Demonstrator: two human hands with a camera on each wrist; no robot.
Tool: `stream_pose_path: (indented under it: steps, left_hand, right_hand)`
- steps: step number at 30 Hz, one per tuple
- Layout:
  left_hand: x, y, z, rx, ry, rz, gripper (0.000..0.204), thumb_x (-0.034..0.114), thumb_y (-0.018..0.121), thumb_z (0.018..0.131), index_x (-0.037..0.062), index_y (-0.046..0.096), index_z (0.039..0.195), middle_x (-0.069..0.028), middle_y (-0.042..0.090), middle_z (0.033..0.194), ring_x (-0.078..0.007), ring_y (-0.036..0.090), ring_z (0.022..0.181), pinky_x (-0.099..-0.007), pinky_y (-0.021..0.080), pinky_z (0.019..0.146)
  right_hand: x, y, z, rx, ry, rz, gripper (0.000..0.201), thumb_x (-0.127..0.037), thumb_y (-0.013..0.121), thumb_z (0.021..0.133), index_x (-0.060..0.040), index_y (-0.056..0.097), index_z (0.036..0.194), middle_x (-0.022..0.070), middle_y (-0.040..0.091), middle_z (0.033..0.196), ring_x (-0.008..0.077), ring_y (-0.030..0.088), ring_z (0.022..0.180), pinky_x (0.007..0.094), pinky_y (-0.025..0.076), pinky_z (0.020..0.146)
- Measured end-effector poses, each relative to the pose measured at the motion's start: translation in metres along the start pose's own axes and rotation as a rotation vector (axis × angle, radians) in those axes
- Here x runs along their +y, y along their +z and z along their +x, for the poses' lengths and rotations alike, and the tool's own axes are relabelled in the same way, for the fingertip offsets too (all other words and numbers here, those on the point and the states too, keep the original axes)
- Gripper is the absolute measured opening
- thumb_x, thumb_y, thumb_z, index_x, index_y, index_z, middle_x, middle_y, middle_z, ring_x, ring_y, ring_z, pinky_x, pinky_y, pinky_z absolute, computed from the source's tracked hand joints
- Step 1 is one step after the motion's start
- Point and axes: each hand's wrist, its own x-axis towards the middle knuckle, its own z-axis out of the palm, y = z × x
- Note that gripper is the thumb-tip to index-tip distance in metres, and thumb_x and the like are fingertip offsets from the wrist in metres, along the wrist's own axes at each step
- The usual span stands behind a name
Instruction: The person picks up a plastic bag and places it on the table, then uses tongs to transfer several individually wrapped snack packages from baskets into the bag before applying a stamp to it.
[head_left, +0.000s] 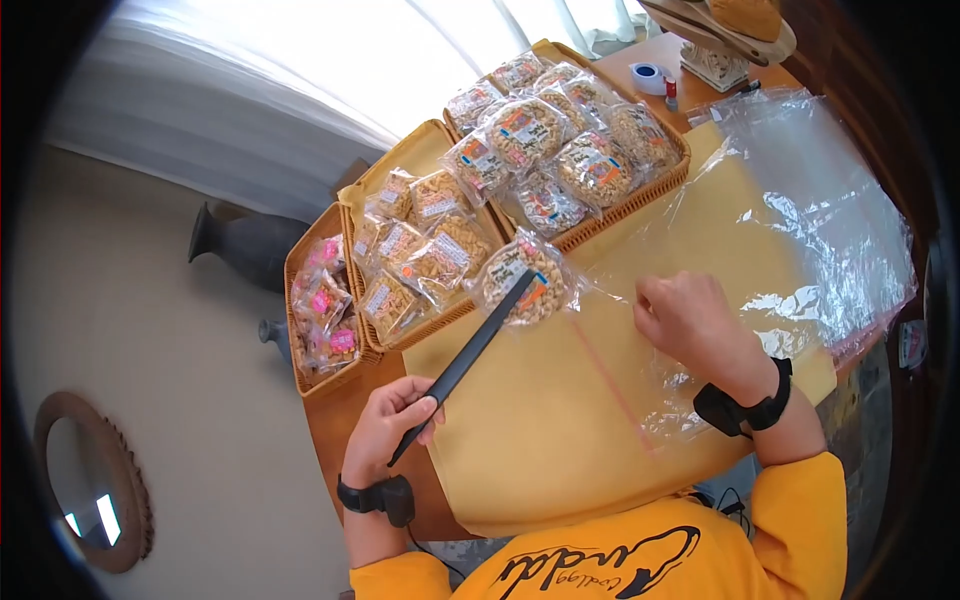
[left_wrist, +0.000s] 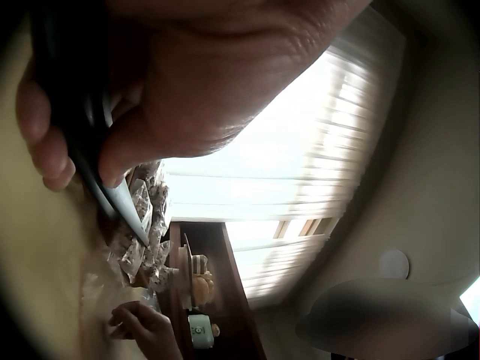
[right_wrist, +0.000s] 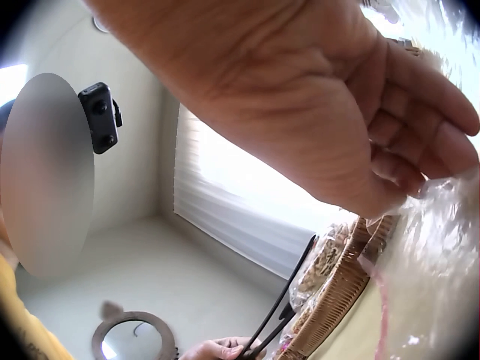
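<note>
Black tongs (head_left: 465, 350) are gripped in my left hand (head_left: 395, 425), thumb on top and fingers curled round the handle. Their tips lie over a round packet of snack pieces (head_left: 545, 300) in clear wrap, in front of the baskets. In the left wrist view the tongs (left_wrist: 90, 150) point away from my left hand (left_wrist: 187, 82). My right hand (head_left: 695, 325), fingers curled, is above a large clear plastic bag (head_left: 670, 395) with a pink line. From the right wrist view, the thumb and fingertips of my right hand (right_wrist: 322, 112) pinch the bag's edge (right_wrist: 442, 206).
Three wicker baskets of packets stand along the table's far side: left (head_left: 365, 360), middle (head_left: 440, 325) and right (head_left: 625, 205). More clear plastic bags (head_left: 850, 210) lie at the right on yellow cloth (head_left: 520, 450). A tape roll (head_left: 650, 78) and dark vases (head_left: 255, 250) stand beyond.
</note>
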Motion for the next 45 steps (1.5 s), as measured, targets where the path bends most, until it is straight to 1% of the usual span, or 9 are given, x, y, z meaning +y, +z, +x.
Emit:
stream_pose_path:
  steps: [8,11,16,26,29,35,38,40,45]
  left_hand:
    - [-0.017,0.029,-0.031,-0.095,-0.176,0.009,0.024,0.013,0.061,0.093,-0.0044,0.061,0.110,-0.0039,0.063,0.081,-0.0079,0.052,0.062,-0.0221,0.043,0.058]
    - [-0.024,0.044,-0.017,-0.117,-0.151,0.037,0.024,0.013,0.061,0.093,-0.0061,0.061,0.108,-0.0050,0.063,0.081,-0.0091,0.053,0.061,-0.0228,0.044,0.058]
    - [-0.022,0.071,0.014,-0.170,-0.114,-0.037,0.027,0.014,0.060,0.095,-0.0050,0.058,0.114,-0.0052,0.063,0.082,-0.0090,0.054,0.063,-0.0226,0.044,0.058]
    - [0.001,0.120,0.056,-0.395,-0.118,-0.008,0.028,0.017,0.056,0.098,-0.0040,0.056,0.117,-0.0034,0.063,0.085,-0.0090,0.059,0.064,-0.0215,0.046,0.054]
    - [0.000,0.124,0.060,-0.396,-0.112,-0.085,0.026,0.019,0.055,0.099,-0.0032,0.058,0.112,-0.0048,0.064,0.083,-0.0111,0.061,0.063,-0.0228,0.047,0.053]
    - [-0.008,0.138,0.073,-0.317,-0.009,0.080,0.014,0.008,0.054,0.093,-0.0006,0.064,0.098,-0.0074,0.067,0.078,-0.0143,0.061,0.058,-0.0254,0.049,0.054]
    - [-0.006,0.145,0.081,-0.239,0.203,0.372,0.012,0.003,0.055,0.088,0.0008,0.064,0.095,-0.0059,0.067,0.079,-0.0134,0.061,0.060,-0.0266,0.049,0.054]
    - [-0.012,0.145,0.088,-0.238,0.451,0.471,0.012,0.003,0.058,0.087,0.0013,0.063,0.098,-0.0045,0.066,0.080,-0.0121,0.061,0.063,-0.0273,0.049,0.053]
    - [-0.006,0.148,0.089,-0.195,0.332,0.297,0.012,0.008,0.059,0.090,0.0010,0.061,0.100,-0.0053,0.066,0.080,-0.0115,0.061,0.064,-0.0254,0.049,0.053]
  right_hand:
    - [-0.015,-0.002,-0.002,0.048,-0.045,-0.029,0.018,-0.013,0.063,0.083,-0.0041,0.057,0.069,0.0166,0.058,0.062,0.0354,0.061,0.060,0.0425,0.049,0.054]
    - [-0.018,0.001,-0.005,0.136,-0.236,0.047,0.010,-0.007,0.063,0.079,-0.0044,0.055,0.074,0.0139,0.058,0.059,0.0323,0.062,0.054,0.0409,0.048,0.050]
    - [-0.032,-0.001,-0.014,-0.050,-0.197,0.257,0.011,-0.010,0.064,0.085,-0.0062,0.054,0.083,0.0124,0.058,0.064,0.0318,0.062,0.061,0.0389,0.051,0.055]
    - [-0.035,-0.004,-0.014,-0.112,-0.221,0.567,0.012,-0.012,0.061,0.084,-0.0019,0.055,0.082,0.0170,0.062,0.064,0.0381,0.063,0.063,0.0442,0.049,0.055]
    - [-0.036,-0.003,-0.016,-0.161,-0.226,0.711,0.011,-0.011,0.064,0.085,-0.0047,0.055,0.086,0.0147,0.062,0.064,0.0357,0.063,0.062,0.0388,0.049,0.054]
    - [-0.039,-0.002,-0.017,-0.275,-0.248,0.878,0.010,-0.007,0.064,0.084,-0.0022,0.056,0.087,0.0143,0.066,0.068,0.0322,0.065,0.061,0.0357,0.049,0.054]
    - [-0.041,-0.004,-0.017,-0.192,-0.300,0.864,0.010,-0.005,0.064,0.084,-0.0014,0.056,0.088,0.0136,0.066,0.067,0.0283,0.065,0.058,0.0338,0.049,0.054]
    - [-0.043,-0.011,-0.016,-0.381,-0.179,0.974,0.009,-0.003,0.064,0.084,-0.0007,0.056,0.088,0.0127,0.065,0.065,0.0243,0.064,0.055,0.0329,0.049,0.052]
    - [-0.042,-0.011,-0.014,-0.371,-0.171,1.003,0.009,-0.004,0.063,0.086,-0.0002,0.055,0.087,0.0108,0.064,0.064,0.0179,0.063,0.052,0.0291,0.048,0.049]
